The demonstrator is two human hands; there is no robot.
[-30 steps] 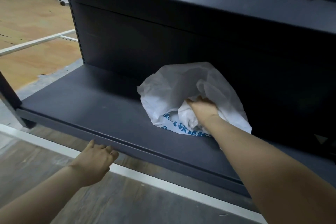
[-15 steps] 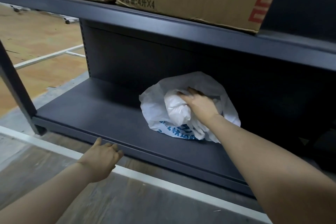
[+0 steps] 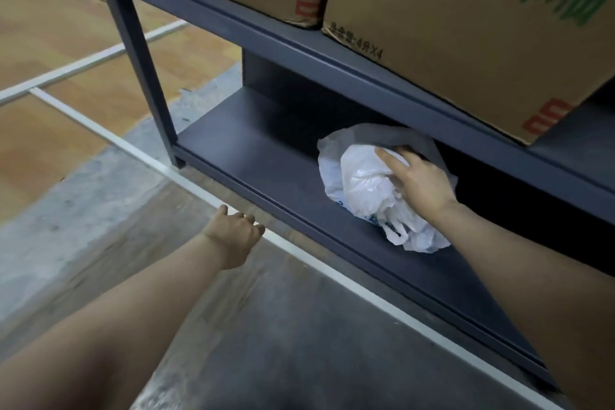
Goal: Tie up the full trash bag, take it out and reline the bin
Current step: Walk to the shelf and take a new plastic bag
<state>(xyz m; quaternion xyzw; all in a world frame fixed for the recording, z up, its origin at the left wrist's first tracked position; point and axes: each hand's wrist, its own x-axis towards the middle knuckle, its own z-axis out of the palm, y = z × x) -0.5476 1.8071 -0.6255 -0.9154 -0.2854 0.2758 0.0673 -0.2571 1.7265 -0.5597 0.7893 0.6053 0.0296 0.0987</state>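
The bottom shelf of the rack sits just above the floor, under the upper shelf. Two cardboard boxes stand side by side on the upper shelf. A bundle of plastic bags lies on the bottom shelf, right of its middle, with the right hand on it, apparently reaching into an outer bag. The left hand is in front of the shelf's front edge, left of the bags. The rack's upright post stands at the shelf's left front corner.
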